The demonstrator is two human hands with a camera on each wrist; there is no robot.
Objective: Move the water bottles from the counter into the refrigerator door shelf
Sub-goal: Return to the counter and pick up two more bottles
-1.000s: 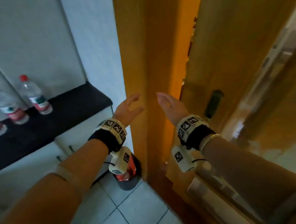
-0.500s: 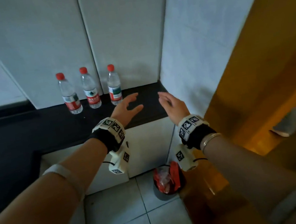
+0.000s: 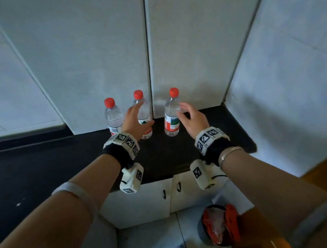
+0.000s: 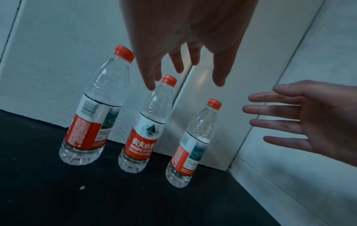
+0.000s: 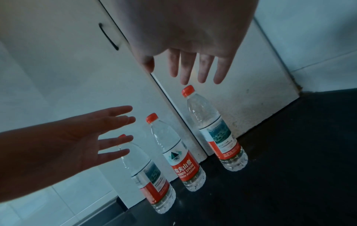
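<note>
Risk of toppling: three red-capped water bottles (image 3: 143, 114) stand close together upright on the black counter (image 3: 37, 171), both left hand (image 3: 134, 121) and right hand (image 3: 192, 119) spread wide, empty, so a careless reach could knock a neighbour.

We note three clear water bottles (image 3: 171, 114) on the black counter (image 3: 36, 165), each with a red cap and a red-and-white label carrying a green emblem. Behind the counter, the cabinet doors (image 3: 94, 55) read white with black handles. Below the counter, the lower cabinets (image 3: 141, 204) are white too. Both wristbands (image 3: 208, 138) show black-and-white square markers. On the pale floor tiles below the counter, a dark bin (image 3: 206, 235) holds something red, possibly a bag.
</note>
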